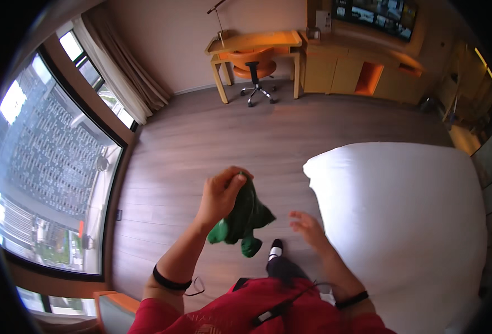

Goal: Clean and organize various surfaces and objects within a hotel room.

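My left hand is raised in front of me, its thumb and fingers pinching the top of a dark green cloth. The cloth hangs in loose folds, with rounded lumps at its lower end, above the wooden floor. To the right and apart from the cloth is my right hand, its fingers spread and holding nothing, close to the edge of a bed with a white sheet.
A wooden desk with an orange swivel chair stands against the far wall, beside a wooden cabinet. A large window lies on the left. An orange-edged seat is at the lower left.
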Demonstrator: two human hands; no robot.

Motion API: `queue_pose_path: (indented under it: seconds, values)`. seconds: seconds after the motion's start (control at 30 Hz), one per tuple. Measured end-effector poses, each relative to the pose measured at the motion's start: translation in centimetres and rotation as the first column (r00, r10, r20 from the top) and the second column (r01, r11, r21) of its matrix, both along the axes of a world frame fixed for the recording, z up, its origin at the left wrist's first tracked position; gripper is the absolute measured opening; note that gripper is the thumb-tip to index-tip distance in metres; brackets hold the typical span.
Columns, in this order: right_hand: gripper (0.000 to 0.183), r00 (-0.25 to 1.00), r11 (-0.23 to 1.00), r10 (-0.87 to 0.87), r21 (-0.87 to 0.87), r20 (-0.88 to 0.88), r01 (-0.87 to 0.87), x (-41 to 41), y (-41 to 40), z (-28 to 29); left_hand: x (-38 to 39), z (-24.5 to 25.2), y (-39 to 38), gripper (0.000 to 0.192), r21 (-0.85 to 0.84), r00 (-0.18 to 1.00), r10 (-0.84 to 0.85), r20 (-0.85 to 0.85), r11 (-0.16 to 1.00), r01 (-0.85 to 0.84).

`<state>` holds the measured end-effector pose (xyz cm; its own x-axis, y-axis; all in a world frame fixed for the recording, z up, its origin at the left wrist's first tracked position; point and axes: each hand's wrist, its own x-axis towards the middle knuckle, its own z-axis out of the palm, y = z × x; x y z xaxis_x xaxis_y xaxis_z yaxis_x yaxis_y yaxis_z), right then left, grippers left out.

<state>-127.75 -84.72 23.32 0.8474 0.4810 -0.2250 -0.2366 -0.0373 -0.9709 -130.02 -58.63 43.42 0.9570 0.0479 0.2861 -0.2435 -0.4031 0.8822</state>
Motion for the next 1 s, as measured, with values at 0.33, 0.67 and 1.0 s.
queue_pose_path:
  seconds: [0.33,0.67,1.0]
  values:
    - [0.037,0.580,0.965,0.247,-0.248,0.776,-0.079,35.3,12.4,11.4,30.5,3.0,5.9,0.022,-0.018,0.986,-0.167,0.017,0.986,0.167]
    - [0.025,0.805,0.811,0.041,-0.491,0.591,0.318,64.9,4.3,13.8,69.7,-3.8,2.9,0.018,-0.259,0.980,-0.154,-0.127,0.959,0.117]
    - [0.042,0.667,0.605,-0.632,-0.286,0.395,0.743,82.8,-17.3,9.2,101.6,-2.2,-24.5,0.020,-0.760,0.477,-0.860,-0.184,0.432,0.485]
